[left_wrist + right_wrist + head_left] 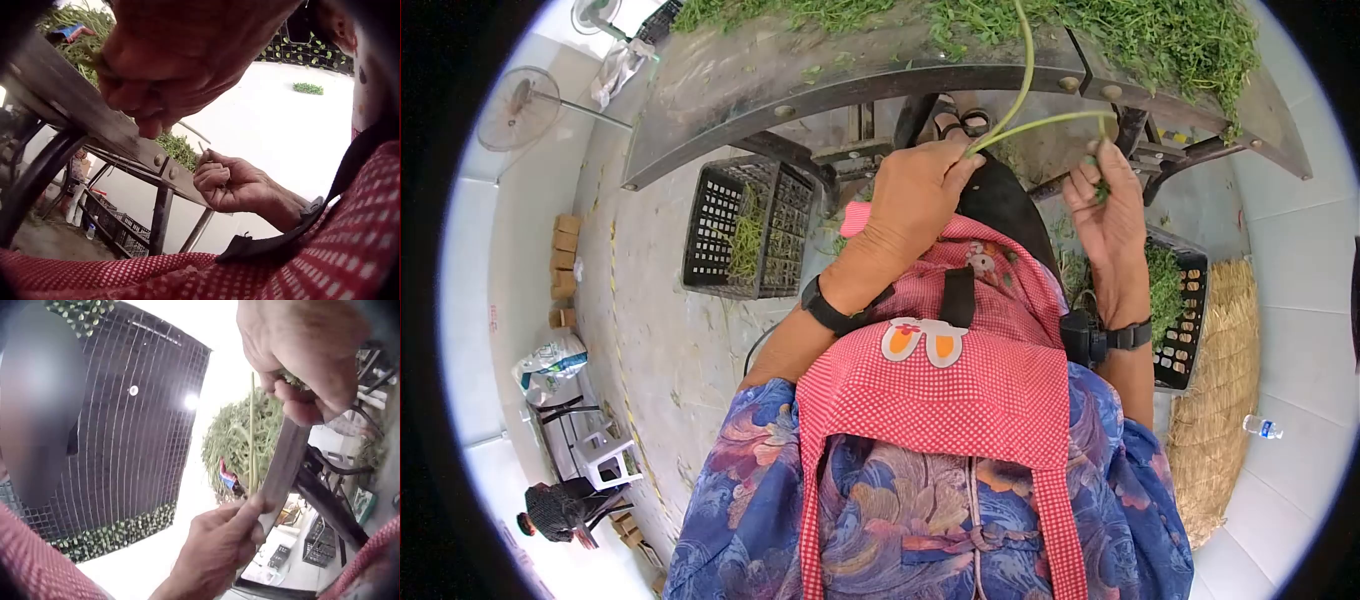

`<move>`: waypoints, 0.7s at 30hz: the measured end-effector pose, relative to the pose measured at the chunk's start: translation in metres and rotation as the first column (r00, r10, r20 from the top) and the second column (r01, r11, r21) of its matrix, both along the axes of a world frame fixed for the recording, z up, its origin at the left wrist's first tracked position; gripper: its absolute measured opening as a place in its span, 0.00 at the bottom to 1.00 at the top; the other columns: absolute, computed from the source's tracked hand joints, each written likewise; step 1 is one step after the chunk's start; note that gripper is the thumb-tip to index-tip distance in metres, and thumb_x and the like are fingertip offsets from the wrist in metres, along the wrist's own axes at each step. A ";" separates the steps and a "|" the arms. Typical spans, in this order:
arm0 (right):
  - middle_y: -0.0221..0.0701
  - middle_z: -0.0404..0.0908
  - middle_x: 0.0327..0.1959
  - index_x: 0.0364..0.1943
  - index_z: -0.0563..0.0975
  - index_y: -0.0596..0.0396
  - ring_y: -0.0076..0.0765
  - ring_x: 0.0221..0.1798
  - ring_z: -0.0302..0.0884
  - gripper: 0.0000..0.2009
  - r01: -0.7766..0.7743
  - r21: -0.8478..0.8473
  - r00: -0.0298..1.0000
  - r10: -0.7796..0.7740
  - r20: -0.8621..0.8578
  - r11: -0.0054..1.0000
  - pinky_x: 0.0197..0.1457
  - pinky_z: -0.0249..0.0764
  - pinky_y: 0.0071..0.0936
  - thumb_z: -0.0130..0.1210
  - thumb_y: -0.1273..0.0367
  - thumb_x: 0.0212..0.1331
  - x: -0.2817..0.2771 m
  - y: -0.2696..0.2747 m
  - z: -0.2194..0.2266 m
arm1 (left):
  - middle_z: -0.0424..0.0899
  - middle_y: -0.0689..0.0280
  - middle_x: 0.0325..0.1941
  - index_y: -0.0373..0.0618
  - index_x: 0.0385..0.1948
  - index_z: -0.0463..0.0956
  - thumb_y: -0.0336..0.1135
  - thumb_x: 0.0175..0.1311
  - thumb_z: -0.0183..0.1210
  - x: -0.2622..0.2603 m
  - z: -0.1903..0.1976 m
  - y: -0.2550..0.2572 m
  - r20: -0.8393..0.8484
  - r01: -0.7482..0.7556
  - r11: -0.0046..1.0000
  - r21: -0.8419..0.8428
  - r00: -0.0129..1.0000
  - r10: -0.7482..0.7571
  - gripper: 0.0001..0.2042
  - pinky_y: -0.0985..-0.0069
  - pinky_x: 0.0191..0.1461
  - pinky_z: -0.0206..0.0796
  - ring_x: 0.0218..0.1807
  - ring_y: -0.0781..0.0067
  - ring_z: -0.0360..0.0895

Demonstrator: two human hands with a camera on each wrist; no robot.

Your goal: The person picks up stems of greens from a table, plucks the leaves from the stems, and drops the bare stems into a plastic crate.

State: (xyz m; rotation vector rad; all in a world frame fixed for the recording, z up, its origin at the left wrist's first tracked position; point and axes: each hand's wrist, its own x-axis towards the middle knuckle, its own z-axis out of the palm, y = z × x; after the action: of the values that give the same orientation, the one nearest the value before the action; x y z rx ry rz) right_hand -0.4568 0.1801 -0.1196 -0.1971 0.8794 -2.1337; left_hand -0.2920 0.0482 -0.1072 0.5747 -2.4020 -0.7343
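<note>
The left hand [915, 195] [181, 56] [215, 550] pinches long green stems [1027, 75] [252, 431] between thumb and fingers; one rises toward the table and another bends across to the right hand [1112, 215] [244, 187] [306, 356]. Thumb and forefinger of the right hand pinch that stem's far end, while its other fingers curl around small green leaves [1101, 188]. Both hands are held above the lap, in front of the table's near edge. In the left wrist view the left hand's own fingers hide most of the stems.
Leafy greens [1170, 50] lie on the dark table [730, 85]. Black crates [700, 235] with greens stand below on both sides. A straw bundle [1225, 400] and a bottle [1262, 427] are at the right. At the far left are a fan [518, 108], a white stool [605, 458] and a bent-over person [560, 508].
</note>
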 end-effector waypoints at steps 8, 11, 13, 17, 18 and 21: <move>0.27 0.79 0.28 0.40 0.78 0.59 0.14 0.22 0.68 0.09 0.031 0.331 0.689 0.220 -0.691 0.943 0.24 0.63 0.13 0.56 0.72 0.55 0.043 -0.007 0.023 | 0.78 0.56 0.26 0.41 0.35 0.79 0.31 0.57 0.57 -0.004 -0.006 0.002 -0.021 0.080 0.997 0.014 0.997 -0.080 0.07 0.72 0.31 0.66 0.28 0.58 0.77; 0.25 0.79 0.27 0.41 0.78 0.58 0.12 0.22 0.68 0.10 0.248 0.177 0.279 0.104 -0.954 0.953 0.24 0.63 0.11 0.57 0.71 0.55 0.043 -0.027 -0.001 | 0.77 0.56 0.27 0.40 0.33 0.78 0.31 0.56 0.57 -0.002 -0.003 0.005 0.043 0.099 0.984 -0.146 0.995 -0.094 0.06 0.67 0.30 0.66 0.29 0.54 0.76; 0.26 0.78 0.24 0.39 0.78 0.59 0.11 0.20 0.66 0.10 0.247 0.150 0.238 0.090 -0.967 0.957 0.23 0.61 0.12 0.57 0.69 0.56 0.040 -0.026 -0.003 | 0.76 0.56 0.27 0.40 0.31 0.77 0.31 0.56 0.57 -0.003 -0.001 0.007 0.026 0.115 0.981 -0.158 0.993 -0.113 0.06 0.63 0.30 0.65 0.31 0.50 0.74; 0.24 0.72 0.18 0.37 0.78 0.60 0.12 0.16 0.63 0.10 -0.127 0.178 0.921 0.183 -0.344 0.976 0.19 0.58 0.13 0.56 0.66 0.58 0.027 -0.017 0.003 | 0.74 0.60 0.21 0.39 0.31 0.76 0.32 0.58 0.56 -0.004 -0.010 0.009 -0.015 0.092 0.973 -0.212 0.995 -0.097 0.07 0.68 0.28 0.64 0.26 0.60 0.75; 0.22 0.71 0.17 0.36 0.77 0.60 0.12 0.15 0.61 0.11 -0.195 0.033 0.947 0.197 -0.253 0.980 0.17 0.56 0.13 0.56 0.65 0.59 0.021 -0.016 0.001 | 0.71 0.64 0.18 0.39 0.31 0.76 0.34 0.60 0.54 -0.005 -0.012 0.007 -0.069 0.104 0.994 0.012 0.992 -0.103 0.08 0.71 0.26 0.62 0.23 0.68 0.72; 0.20 0.70 0.17 0.36 0.77 0.59 0.12 0.14 0.61 0.10 -0.176 0.287 0.850 0.293 -0.437 0.941 0.15 0.54 0.13 0.55 0.65 0.59 0.028 -0.012 0.000 | 0.66 0.72 0.15 0.38 0.31 0.76 0.36 0.65 0.51 -0.008 -0.009 0.004 -0.213 0.137 0.895 0.425 0.976 -0.048 0.11 0.80 0.22 0.56 0.19 0.82 0.64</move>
State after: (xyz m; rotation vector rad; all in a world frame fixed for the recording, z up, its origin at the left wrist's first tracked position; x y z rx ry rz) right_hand -0.4288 0.1680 -0.1195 -0.6935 1.3112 -1.7512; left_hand -0.3003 0.0520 -0.1167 0.5316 -2.0950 -1.3297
